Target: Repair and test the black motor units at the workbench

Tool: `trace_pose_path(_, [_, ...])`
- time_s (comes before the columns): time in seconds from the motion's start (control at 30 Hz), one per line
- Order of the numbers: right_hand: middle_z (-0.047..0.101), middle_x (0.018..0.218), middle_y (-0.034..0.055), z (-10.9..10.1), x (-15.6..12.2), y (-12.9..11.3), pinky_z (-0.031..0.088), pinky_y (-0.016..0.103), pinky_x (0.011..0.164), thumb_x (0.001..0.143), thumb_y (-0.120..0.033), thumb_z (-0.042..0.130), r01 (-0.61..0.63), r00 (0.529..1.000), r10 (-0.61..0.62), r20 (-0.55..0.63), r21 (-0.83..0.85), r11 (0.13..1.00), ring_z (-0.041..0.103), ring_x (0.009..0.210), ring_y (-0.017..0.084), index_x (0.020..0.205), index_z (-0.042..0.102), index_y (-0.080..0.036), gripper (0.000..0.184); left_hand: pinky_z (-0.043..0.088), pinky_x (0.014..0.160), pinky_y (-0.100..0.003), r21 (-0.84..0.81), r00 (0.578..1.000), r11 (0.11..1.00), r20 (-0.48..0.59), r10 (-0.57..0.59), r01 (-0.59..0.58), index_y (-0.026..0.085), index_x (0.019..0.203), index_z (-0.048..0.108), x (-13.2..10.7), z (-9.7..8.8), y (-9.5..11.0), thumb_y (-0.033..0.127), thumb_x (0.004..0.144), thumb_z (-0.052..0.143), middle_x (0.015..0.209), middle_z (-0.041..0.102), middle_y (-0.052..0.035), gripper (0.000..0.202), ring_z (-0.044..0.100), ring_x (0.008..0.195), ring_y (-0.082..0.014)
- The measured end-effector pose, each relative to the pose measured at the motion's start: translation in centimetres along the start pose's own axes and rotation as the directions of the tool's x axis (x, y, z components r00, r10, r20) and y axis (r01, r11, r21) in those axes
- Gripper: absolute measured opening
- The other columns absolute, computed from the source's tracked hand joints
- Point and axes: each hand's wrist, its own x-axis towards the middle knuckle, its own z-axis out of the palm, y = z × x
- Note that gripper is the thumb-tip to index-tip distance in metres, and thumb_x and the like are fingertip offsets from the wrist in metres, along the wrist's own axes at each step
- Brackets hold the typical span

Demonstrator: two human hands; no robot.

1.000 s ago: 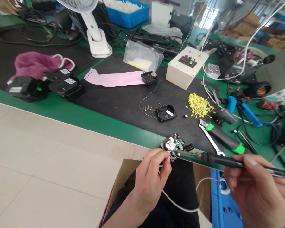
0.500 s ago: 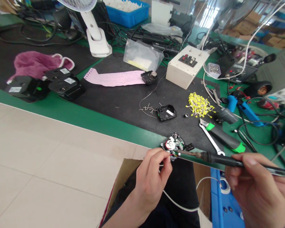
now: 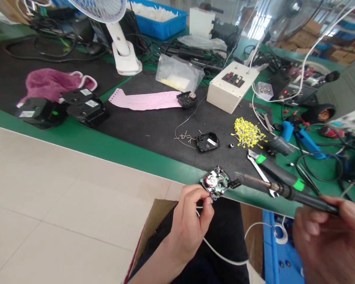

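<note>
My left hand (image 3: 189,223) pinches the lower edge of a small open black mechanism (image 3: 218,182) with a red coil and a green board, held at the bench's near edge. A white wire (image 3: 221,255) runs down from that hand over my lap. My right hand (image 3: 328,240) grips a black soldering iron (image 3: 286,191) by its handle. The iron's tip points left and hovers just right of the mechanism, not touching it.
On the black mat (image 3: 154,126) lie a black cover piece (image 3: 207,141), loose screws (image 3: 185,136), a heap of yellow components (image 3: 247,133), a green-handled wrench (image 3: 273,169), a beige switch box (image 3: 232,85), pink paper (image 3: 146,99). Black units (image 3: 85,106) and a purple cloth (image 3: 51,83) sit at the left.
My right hand has drawn the soldering iron back to the right and up, so its tip has left the mechanism. The view has shifted slightly; my left hand keeps its hold.
</note>
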Motion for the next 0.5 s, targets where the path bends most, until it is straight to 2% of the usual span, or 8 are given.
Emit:
trace_pose_path(0.2, [0.065, 0.071, 0.0058, 0.2, -0.6, 0.1, 0.043, 0.026, 0.036, 0.08, -0.024, 0.076, 0.016, 1.0, -0.015, 0.012, -0.065, 0.998, 0.054, 0.05, 0.017, 0.089, 0.077, -0.014, 0.014, 0.059, 0.088, -0.028, 0.006, 1.0, 1.0, 0.002, 0.021, -0.021, 0.018, 0.112, 0.059, -0.1, 0.0, -0.2, 0.0, 0.093, 0.059, 0.102, 0.065, -0.0052, 0.025, 0.066, 0.095, -0.0152])
trace_pose_path(0.4, [0.068, 0.074, 0.0087, 0.3, -1.0, 0.3, 0.045, 0.027, 0.035, 0.083, -0.022, 0.078, 0.021, 0.994, -0.005, 0.108, -0.142, 0.99, 0.058, 0.048, 0.019, 0.088, 0.076, -0.014, 0.01, 0.059, 0.088, -0.028, 0.008, 0.999, 0.999, -0.008, 0.034, -0.034, 0.018, 0.111, 0.06, -0.2, -0.1, -0.1, 0.0, 0.093, 0.06, 0.102, 0.066, -0.0051, 0.026, 0.067, 0.094, -0.0151])
trace_pose_path(0.5, [0.07, 0.081, 0.0091, 0.3, -1.1, 0.5, 0.048, 0.029, 0.037, 0.083, -0.024, 0.082, 0.013, 0.994, 0.004, 0.106, -0.157, 0.987, 0.06, 0.05, 0.019, 0.089, 0.076, -0.014, 0.013, 0.059, 0.089, -0.029, 0.002, 1.0, 1.0, -0.004, 0.026, -0.026, 0.019, 0.112, 0.059, -0.2, 0.0, -0.2, 0.0, 0.093, 0.06, 0.102, 0.066, -0.0049, 0.027, 0.067, 0.094, -0.0154])
